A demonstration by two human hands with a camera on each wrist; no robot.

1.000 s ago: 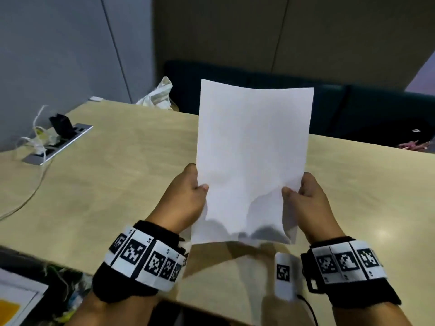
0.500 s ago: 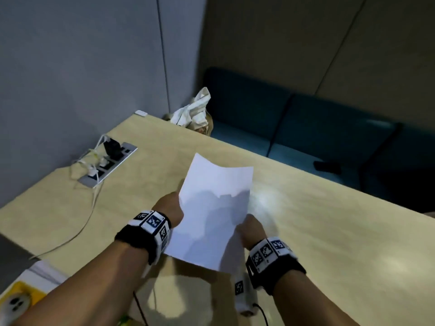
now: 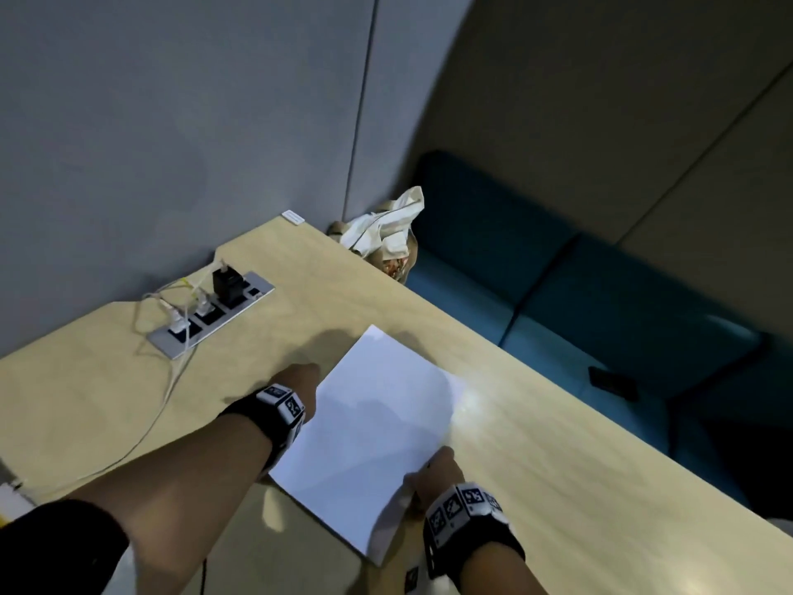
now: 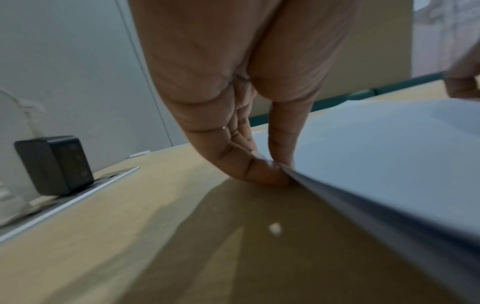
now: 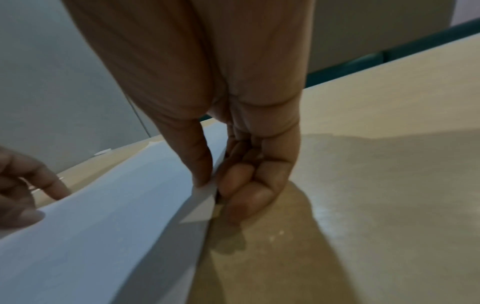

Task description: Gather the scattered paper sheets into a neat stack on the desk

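A white paper stack (image 3: 373,440) lies low over the light wooden desk (image 3: 579,478), slightly bowed. My left hand (image 3: 300,375) pinches its left edge between thumb and fingers (image 4: 267,174); the same stack (image 4: 384,156) fills the right of the left wrist view. My right hand (image 3: 433,470) pinches the right edge near the lower corner, thumb on top and fingers (image 5: 239,195) curled underneath. The stack (image 5: 103,226) sags between both hands. Whether its underside touches the desk is unclear.
A silver power strip (image 3: 214,315) with a black charger (image 4: 52,164) and white cables sits at the desk's left, one cable trailing toward me. A crumpled cloth bag (image 3: 386,229) lies at the far corner. A teal sofa (image 3: 600,302) runs behind the desk.
The sheets went from upright in front of me to nearly flat just over the desk. Both hands moved down and forward, keeping their pinch. My head turned left and down.
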